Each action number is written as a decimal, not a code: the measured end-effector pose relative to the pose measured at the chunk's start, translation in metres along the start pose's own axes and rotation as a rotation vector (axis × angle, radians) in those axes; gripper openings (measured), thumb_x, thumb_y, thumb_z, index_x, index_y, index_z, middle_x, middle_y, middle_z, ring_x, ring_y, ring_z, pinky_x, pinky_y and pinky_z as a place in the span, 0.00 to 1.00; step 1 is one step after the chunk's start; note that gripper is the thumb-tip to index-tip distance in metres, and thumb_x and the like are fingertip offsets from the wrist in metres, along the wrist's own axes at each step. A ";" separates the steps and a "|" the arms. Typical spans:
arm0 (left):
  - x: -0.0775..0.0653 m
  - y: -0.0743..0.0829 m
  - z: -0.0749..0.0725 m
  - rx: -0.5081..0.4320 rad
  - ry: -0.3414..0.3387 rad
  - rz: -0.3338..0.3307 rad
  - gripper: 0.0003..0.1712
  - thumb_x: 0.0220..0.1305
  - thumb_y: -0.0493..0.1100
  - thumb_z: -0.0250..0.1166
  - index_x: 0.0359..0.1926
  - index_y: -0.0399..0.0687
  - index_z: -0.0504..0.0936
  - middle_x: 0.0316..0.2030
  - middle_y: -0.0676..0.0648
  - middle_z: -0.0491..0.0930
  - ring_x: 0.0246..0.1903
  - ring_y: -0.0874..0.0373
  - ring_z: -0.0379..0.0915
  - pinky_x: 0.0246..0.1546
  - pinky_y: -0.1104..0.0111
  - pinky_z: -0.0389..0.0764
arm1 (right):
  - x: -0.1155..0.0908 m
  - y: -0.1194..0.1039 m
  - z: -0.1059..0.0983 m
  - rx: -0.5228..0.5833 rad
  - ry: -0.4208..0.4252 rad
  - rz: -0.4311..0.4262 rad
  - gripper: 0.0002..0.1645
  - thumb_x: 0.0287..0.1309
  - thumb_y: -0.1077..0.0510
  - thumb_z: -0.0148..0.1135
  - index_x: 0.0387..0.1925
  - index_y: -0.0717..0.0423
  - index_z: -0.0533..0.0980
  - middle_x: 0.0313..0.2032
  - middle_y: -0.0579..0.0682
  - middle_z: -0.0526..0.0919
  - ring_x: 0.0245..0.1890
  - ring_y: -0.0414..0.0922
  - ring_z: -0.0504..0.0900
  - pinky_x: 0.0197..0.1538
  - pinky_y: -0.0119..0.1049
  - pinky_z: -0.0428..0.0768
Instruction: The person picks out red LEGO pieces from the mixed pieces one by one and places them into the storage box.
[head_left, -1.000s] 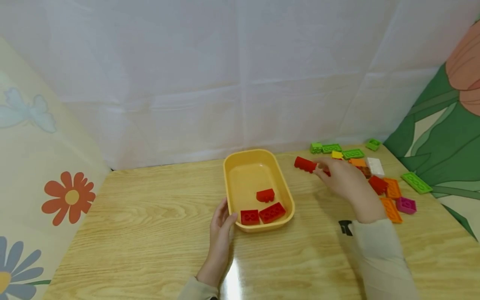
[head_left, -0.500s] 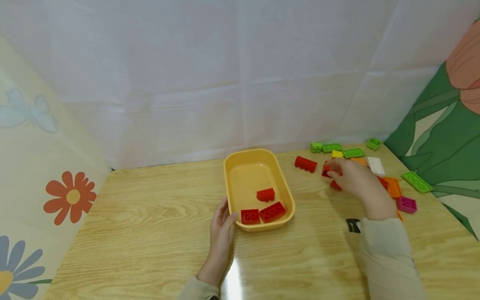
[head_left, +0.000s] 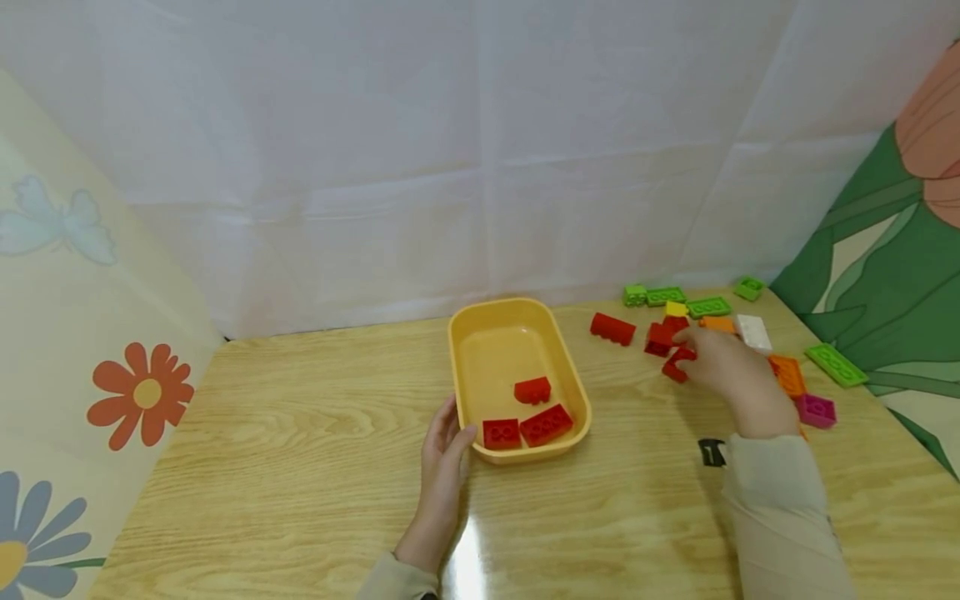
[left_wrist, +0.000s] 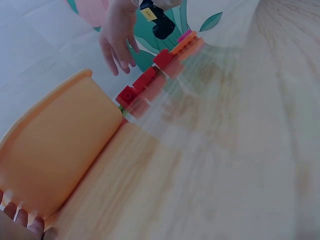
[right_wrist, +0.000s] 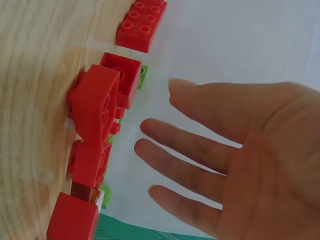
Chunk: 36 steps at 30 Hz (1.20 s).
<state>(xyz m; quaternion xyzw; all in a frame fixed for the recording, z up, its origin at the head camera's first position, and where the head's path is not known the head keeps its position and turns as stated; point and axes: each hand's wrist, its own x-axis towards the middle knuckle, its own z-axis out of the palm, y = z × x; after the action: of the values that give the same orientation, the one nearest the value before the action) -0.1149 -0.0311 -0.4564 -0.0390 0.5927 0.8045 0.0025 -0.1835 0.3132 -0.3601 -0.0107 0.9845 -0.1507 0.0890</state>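
My left hand (head_left: 442,479) grips the near left corner of a yellow plastic bin (head_left: 495,354), thumb over the rim and fingers along the outer wall. Inside lie a curved red brick (head_left: 532,390) and two red toy building bricks (head_left: 546,425) at the near end. My right hand (head_left: 723,371) hovers over the loose bricks at the right, its fingers spread apart in the right wrist view. Just past its fingertips are a slanted red brick (right_wrist: 95,102) and a boxy red brick (right_wrist: 125,75). A long red brick (head_left: 612,329) lies between them and the bin.
Green bricks (head_left: 708,307) line the back edge beside the white cloth. A yellow brick (head_left: 676,309), a white brick (head_left: 753,333), orange plates (head_left: 787,377) and a magenta brick (head_left: 816,411) lie around the right hand. Painted panels flank the wooden table (head_left: 300,467).
My right hand has moved right and slightly nearer, away from the long red brick, which stays in place. More red bricks show beside it. The left hand and bin stay put.
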 end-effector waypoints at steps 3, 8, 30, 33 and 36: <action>0.000 0.000 0.000 0.000 -0.001 -0.001 0.32 0.63 0.37 0.55 0.68 0.41 0.59 0.70 0.39 0.60 0.67 0.50 0.57 0.69 0.51 0.59 | 0.002 0.002 0.002 -0.007 -0.005 0.013 0.29 0.57 0.61 0.55 0.59 0.71 0.66 0.56 0.77 0.72 0.48 0.67 0.74 0.48 0.65 0.75; 0.000 -0.001 -0.001 0.004 0.000 -0.001 0.32 0.63 0.37 0.55 0.68 0.41 0.59 0.71 0.39 0.59 0.67 0.50 0.56 0.69 0.50 0.58 | 0.004 0.003 0.007 -0.023 -0.002 0.022 0.30 0.55 0.61 0.57 0.57 0.74 0.66 0.54 0.77 0.74 0.45 0.65 0.76 0.46 0.63 0.77; 0.000 0.000 0.000 0.005 -0.004 0.012 0.32 0.63 0.37 0.55 0.68 0.39 0.59 0.71 0.37 0.58 0.68 0.48 0.55 0.70 0.50 0.56 | 0.005 0.003 0.015 0.003 -0.108 0.088 0.34 0.55 0.55 0.61 0.57 0.72 0.65 0.55 0.77 0.72 0.49 0.68 0.72 0.46 0.68 0.74; 0.000 0.000 0.000 0.005 -0.002 0.008 0.32 0.63 0.37 0.55 0.68 0.40 0.59 0.71 0.38 0.58 0.68 0.49 0.55 0.70 0.50 0.56 | 0.006 0.003 0.016 0.009 -0.106 0.082 0.33 0.55 0.56 0.61 0.58 0.71 0.66 0.56 0.76 0.71 0.50 0.67 0.71 0.46 0.69 0.74; 0.000 0.000 0.000 0.010 -0.002 0.008 0.32 0.64 0.37 0.55 0.68 0.40 0.58 0.71 0.38 0.58 0.68 0.49 0.55 0.70 0.50 0.56 | 0.007 0.003 0.018 0.013 -0.101 0.081 0.33 0.55 0.56 0.61 0.59 0.69 0.66 0.57 0.76 0.71 0.51 0.68 0.71 0.46 0.69 0.73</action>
<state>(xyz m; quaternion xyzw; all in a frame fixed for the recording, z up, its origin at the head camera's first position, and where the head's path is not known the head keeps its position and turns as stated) -0.1149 -0.0315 -0.4564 -0.0359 0.5966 0.8017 0.0003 -0.1871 0.3109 -0.3790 0.0220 0.9774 -0.1526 0.1448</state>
